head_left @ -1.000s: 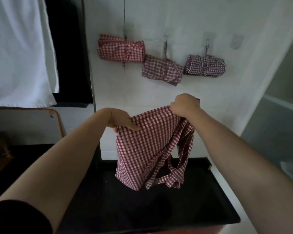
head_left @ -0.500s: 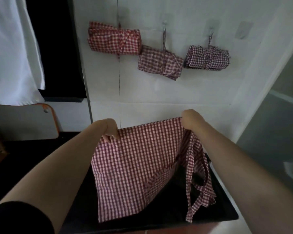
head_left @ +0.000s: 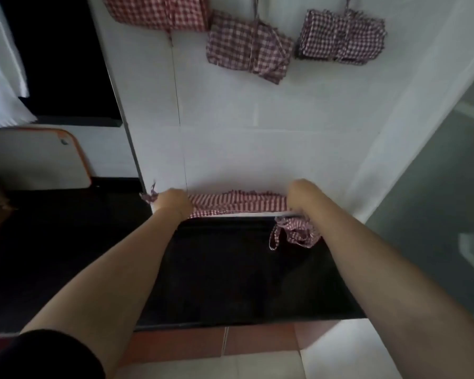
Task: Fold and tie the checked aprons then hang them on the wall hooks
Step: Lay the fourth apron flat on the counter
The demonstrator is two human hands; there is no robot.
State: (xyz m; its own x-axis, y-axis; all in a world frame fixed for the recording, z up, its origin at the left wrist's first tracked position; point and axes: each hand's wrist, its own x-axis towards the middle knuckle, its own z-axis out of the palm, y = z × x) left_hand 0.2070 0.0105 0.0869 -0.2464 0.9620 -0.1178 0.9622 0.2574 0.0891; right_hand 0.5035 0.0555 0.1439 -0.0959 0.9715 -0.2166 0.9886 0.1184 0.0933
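A black worktop (head_left: 230, 283) is running along a white tiled wall (head_left: 257, 119), with reddish floor tiles (head_left: 181, 343) showing at six o'clock and a white board with an orange rim (head_left: 33, 160) leaning at nine o'clock. Toward twelve o'clock, three folded checked aprons (head_left: 246, 47) are hanging on the wall, while a fourth checked apron (head_left: 238, 202) is lying stretched along the worktop's far edge against the wall. The left hand (head_left: 173, 202) and right hand (head_left: 303, 194) are each closing their grip on one end of it, its ties (head_left: 296, 233) trailing at three o'clock.
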